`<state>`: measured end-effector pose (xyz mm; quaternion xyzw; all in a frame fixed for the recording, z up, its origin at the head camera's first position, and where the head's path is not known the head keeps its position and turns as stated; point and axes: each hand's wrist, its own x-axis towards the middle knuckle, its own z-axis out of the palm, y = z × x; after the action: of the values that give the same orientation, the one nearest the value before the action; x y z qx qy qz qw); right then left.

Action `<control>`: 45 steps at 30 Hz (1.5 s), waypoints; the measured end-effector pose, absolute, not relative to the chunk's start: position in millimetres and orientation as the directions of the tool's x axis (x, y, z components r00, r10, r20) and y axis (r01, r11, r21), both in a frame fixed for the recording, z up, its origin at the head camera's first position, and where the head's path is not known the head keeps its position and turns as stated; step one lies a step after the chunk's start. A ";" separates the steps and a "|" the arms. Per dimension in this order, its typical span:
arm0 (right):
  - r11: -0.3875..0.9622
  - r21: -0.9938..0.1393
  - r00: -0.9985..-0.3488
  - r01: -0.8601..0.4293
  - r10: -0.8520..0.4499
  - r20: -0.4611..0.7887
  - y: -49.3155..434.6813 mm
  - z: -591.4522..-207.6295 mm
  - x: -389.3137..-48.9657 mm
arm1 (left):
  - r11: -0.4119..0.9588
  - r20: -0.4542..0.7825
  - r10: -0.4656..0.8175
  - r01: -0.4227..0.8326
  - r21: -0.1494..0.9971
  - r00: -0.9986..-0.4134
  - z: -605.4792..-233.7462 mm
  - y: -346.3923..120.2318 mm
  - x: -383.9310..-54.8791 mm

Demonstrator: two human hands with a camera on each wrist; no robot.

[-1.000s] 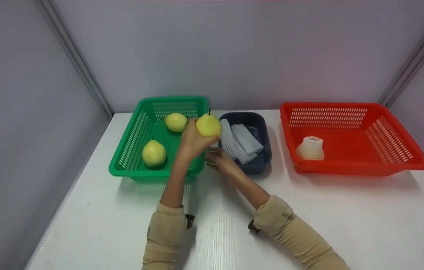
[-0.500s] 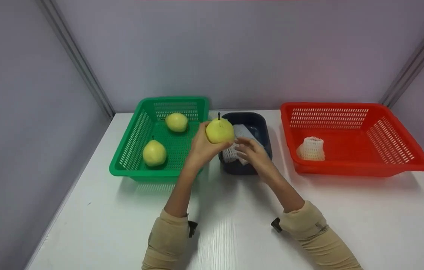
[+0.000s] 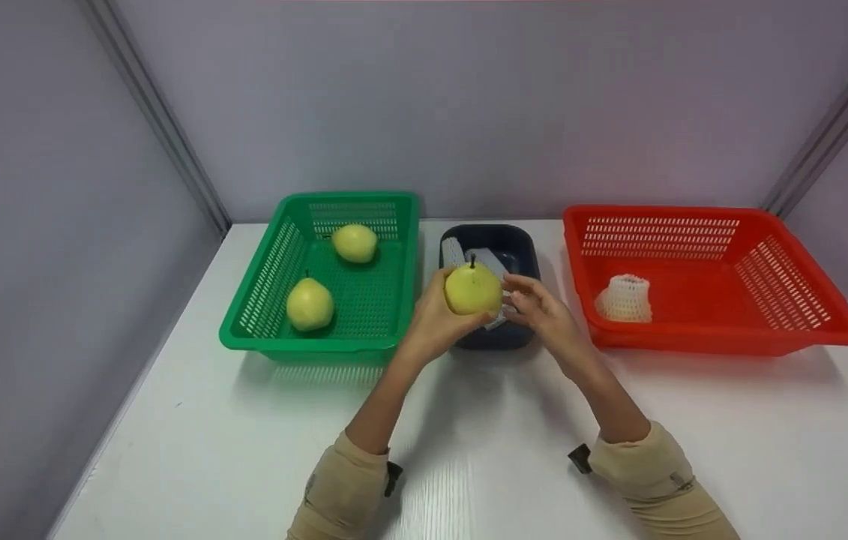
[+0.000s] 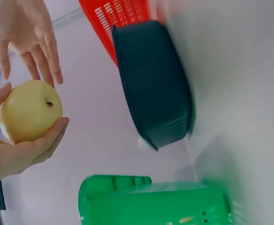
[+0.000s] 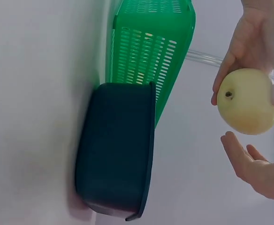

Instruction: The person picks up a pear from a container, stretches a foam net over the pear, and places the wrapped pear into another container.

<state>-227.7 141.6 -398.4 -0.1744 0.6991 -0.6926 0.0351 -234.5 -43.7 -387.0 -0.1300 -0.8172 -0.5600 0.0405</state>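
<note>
My left hand (image 3: pixel 435 321) grips a yellow pear (image 3: pixel 474 290), stem up, raised in front of the dark blue bin (image 3: pixel 495 341). In the left wrist view the thumb and fingers curl round the pear (image 4: pixel 31 112) from below. My right hand (image 3: pixel 549 319) is just to the right of the pear, its fingers pointing toward it. In the right wrist view that hand (image 5: pixel 254 168) stands apart from the fruit, fingers extended and holding nothing. Flattened white foam net sleeves (image 3: pixel 453 252) lie in the dark bin, partly hidden behind the pear and hands.
Two more pears lie in the green basket (image 3: pixel 319 346) on the left, one pear (image 3: pixel 310 304) in front and one pear (image 3: pixel 355 244) at the back. The red basket (image 3: pixel 708 337) on the right holds a white foam-net bundle (image 3: pixel 624 298). Walls close off the back and sides.
My left hand has carried the pear rightward and nearer, from beside the green basket to in front of the dark bin. My right hand has moved right, staying beside the pear.
</note>
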 end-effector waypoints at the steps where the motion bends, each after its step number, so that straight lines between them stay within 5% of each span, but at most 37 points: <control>1: 0.014 -0.981 -0.936 -0.196 -0.302 0.183 143.2 -398.4 -226.3 | 0.329 0.208 0.181 0.258 0.908 -0.961 -388.9 -41.8 -233.0; 14: 0.286 -0.934 -0.922 -0.213 -0.376 0.095 161.4 -406.0 -220.4 | 0.342 0.213 0.284 0.306 0.888 -0.935 -404.2 -24.1 -218.8; 25: 0.284 -0.941 -0.883 -0.184 -0.469 0.031 179.5 -414.3 -222.2 | 0.324 0.114 0.530 0.325 0.889 -0.840 -417.6 -34.5 -226.0; 33: 0.293 -0.935 -0.812 -0.200 -0.584 -0.010 190.0 -423.7 -224.8 | 0.222 0.041 0.661 0.247 0.943 -0.749 -427.6 -49.5 -233.5; 45: 0.393 -0.866 -0.671 -0.311 -0.736 -0.092 188.3 -430.1 -225.3 | 0.369 -0.065 0.671 0.257 0.893 -0.739 -441.2 -50.8 -225.3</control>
<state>-225.3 188.3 -430.1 -0.3273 0.7994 -0.4434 0.2394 -225.3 -50.8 -441.2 -0.2904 -0.7987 -0.4810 -0.2153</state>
